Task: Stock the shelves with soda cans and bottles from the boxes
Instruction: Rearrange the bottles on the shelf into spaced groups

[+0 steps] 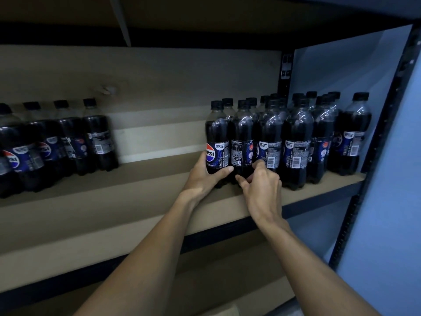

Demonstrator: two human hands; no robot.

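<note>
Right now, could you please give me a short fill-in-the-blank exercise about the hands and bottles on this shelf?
1. The left hand grips the end bottle, whose label shows the ____ logo.
2. The right hand pinches the neighbouring bottle, which stands on the end bottle's ____ side.
3. Every bottle cap in view is ____.
4. The bottles stand on the shelf in ____ separate groups.

Missing words: Pepsi; right; black; two.

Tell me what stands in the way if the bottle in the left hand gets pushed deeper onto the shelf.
The rear bottle stands directly behind the front bottle that the left hand grips, blocking a push backward along the shelf.
</note>
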